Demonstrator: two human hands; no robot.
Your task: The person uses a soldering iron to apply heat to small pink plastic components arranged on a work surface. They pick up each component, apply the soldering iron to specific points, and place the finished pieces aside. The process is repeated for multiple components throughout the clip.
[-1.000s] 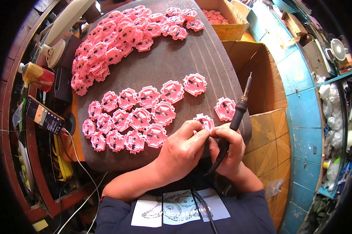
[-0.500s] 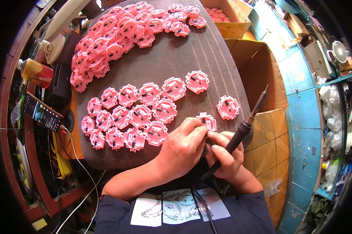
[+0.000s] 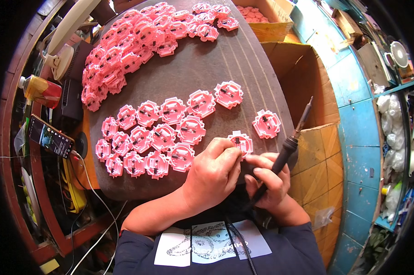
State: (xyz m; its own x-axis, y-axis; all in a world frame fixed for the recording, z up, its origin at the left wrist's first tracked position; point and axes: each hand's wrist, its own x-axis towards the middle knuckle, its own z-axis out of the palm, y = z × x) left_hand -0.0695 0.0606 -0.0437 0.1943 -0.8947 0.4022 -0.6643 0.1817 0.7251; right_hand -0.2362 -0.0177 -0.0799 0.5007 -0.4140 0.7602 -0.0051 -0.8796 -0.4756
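My right hand point(image 3: 270, 181) is closed around a black soldering iron point(image 3: 287, 147); its bare tip points up and away to the right. My left hand point(image 3: 215, 168) has its fingers curled together in a pinch, and whatever they grip is hidden. Just beyond my left fingertips sits a pink plastic housing point(image 3: 242, 141) with a black part inside, its near side partly covered by the fingers. Another pink housing point(image 3: 266, 124) lies farther right. To the left, several similar housings point(image 3: 163, 136) stand in rows on the dark tabletop point(image 3: 188, 68).
A large heap of pink housings point(image 3: 124, 46) covers the table's far left. Open cardboard boxes point(image 3: 303, 78) stand beyond the right edge, beside blue cabinets point(image 3: 353, 119). At the left are a phone point(image 3: 50, 135) with a cable, a bottle point(image 3: 41, 89) and a lamp base point(image 3: 66, 59).
My right fingers have drawn slightly apart from my left fingertips and loosened around the iron's handle. The whole view has shifted a little; the housings in rows keep their places.
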